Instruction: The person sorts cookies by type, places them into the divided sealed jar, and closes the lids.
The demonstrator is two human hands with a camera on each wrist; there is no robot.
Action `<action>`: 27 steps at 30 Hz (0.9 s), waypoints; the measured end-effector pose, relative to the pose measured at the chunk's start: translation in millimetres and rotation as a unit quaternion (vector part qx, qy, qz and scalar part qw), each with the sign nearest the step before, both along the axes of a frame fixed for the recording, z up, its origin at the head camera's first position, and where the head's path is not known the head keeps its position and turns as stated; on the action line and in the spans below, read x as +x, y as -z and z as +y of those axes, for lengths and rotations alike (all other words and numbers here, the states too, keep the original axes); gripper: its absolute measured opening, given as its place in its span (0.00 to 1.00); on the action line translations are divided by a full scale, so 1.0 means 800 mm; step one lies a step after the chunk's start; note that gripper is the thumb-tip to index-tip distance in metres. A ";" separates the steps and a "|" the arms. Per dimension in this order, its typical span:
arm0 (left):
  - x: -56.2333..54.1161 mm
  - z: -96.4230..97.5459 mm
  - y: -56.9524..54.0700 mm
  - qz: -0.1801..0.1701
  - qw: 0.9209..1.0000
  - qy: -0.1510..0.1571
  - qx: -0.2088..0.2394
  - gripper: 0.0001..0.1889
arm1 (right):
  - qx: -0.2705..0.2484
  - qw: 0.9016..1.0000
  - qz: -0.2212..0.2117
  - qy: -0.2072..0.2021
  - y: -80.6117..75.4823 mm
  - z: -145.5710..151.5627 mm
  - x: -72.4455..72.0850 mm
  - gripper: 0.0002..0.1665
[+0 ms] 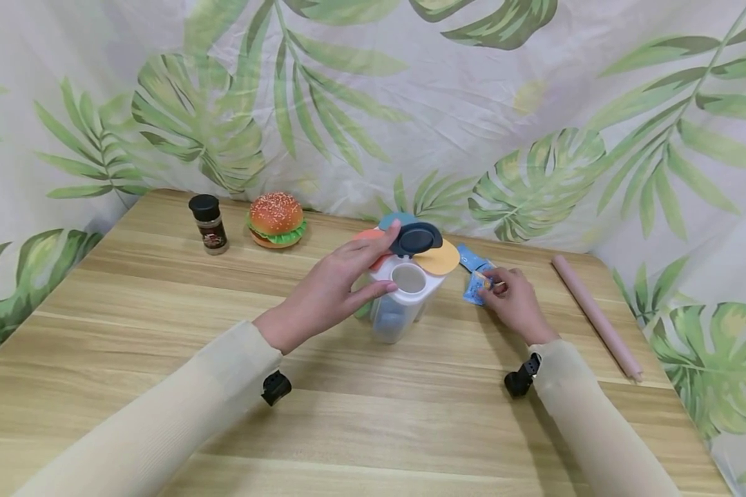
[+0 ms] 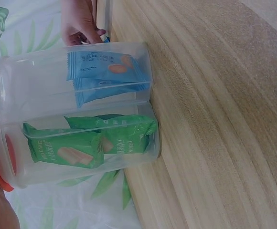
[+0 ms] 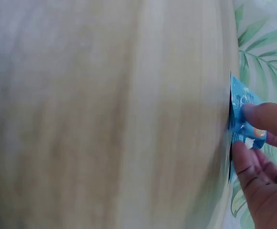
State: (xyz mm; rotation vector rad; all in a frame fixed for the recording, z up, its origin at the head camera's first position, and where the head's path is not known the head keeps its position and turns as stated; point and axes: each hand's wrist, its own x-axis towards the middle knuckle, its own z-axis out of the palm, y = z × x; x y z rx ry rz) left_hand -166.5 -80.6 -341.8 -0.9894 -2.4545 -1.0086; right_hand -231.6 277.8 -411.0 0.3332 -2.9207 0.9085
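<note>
A clear storage container [image 1: 390,321] with a white rim stands mid-table; its dark flip lid [image 1: 418,237] is raised, above a round opening. My left hand [image 1: 332,286] touches the lid with fairly straight fingers, the thumb by the opening's rim. Inside the container, the left wrist view shows blue snack packets [image 2: 107,67] in one compartment and green snack packets [image 2: 69,148] in another. To the container's right, my right hand [image 1: 516,301] pinches a blue snack packet [image 1: 476,287] between thumb and fingers. Another blue packet [image 1: 470,257] lies just behind it.
Orange-yellow [image 1: 441,257], red and teal lids surround the raised one. A black-capped spice jar [image 1: 208,224] and a toy hamburger [image 1: 276,219] stand at the back left. A pink rolling pin [image 1: 597,317] lies along the right side. Leaf-patterned cloth hangs behind the table.
</note>
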 end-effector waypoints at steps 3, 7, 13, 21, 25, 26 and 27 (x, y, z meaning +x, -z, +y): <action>0.000 0.001 0.001 0.000 1.000 0.000 0.001 0.46 | -0.018 1.000 0.014 0.012 0.001 0.003 0.002 0.16; 0.001 0.000 0.001 0.000 1.000 -0.003 0.000 0.45 | -0.051 0.998 0.008 0.025 0.001 0.007 0.004 0.12; 0.000 0.001 0.001 0.001 1.000 -0.003 0.000 0.45 | -0.117 0.992 -0.031 0.023 0.003 0.014 0.006 0.15; -0.001 0.001 0.003 0.005 1.000 0.001 0.000 0.45 | -0.176 0.984 -0.037 0.014 -0.003 0.013 0.012 0.20; -0.001 0.000 0.002 0.005 1.000 0.001 -0.002 0.45 | -0.198 0.980 -0.003 0.018 -0.014 0.006 0.014 0.20; 0.000 0.000 0.002 0.003 1.000 0.000 -0.002 0.45 | -0.208 0.978 0.004 0.016 -0.018 0.004 0.015 0.20; 0.000 0.000 0.003 0.002 1.000 0.000 -0.003 0.45 | -0.214 0.977 0.014 0.013 -0.022 0.002 0.016 0.20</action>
